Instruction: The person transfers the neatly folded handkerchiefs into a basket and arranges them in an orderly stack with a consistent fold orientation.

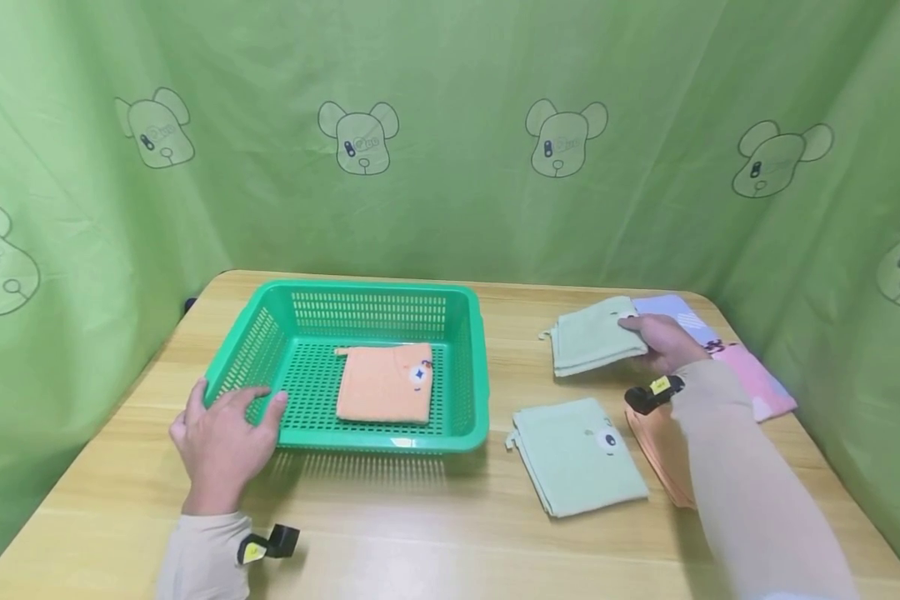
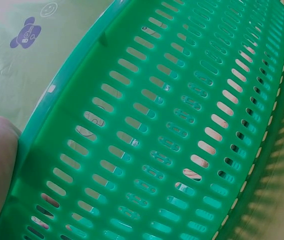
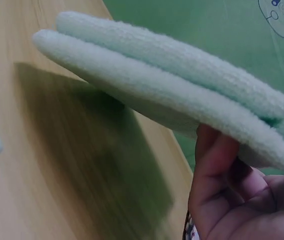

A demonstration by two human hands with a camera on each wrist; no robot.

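Observation:
At the right back of the table, my right hand (image 1: 667, 340) pinches a folded pale green towel (image 1: 594, 335) by its right edge, fingers beneath it. In the right wrist view this towel (image 3: 172, 80) is off the table, casting a shadow below. My left hand (image 1: 225, 437) holds the front left corner of a green plastic basket (image 1: 482, 375), fingers over the rim. The left wrist view shows the basket's slotted wall (image 2: 147, 120) close up. A folded orange towel (image 1: 382, 387) lies inside the basket. Another folded pale green towel (image 1: 581, 458) lies in front of the raised one.
Beneath my right forearm lies an orange cloth (image 1: 660, 450), partly hidden. A lavender cloth (image 1: 667, 308) and a pink cloth (image 1: 757, 379) lie at the table's right edge. Green curtains (image 1: 450, 217) with bear outlines surround the wooden table (image 1: 390, 533).

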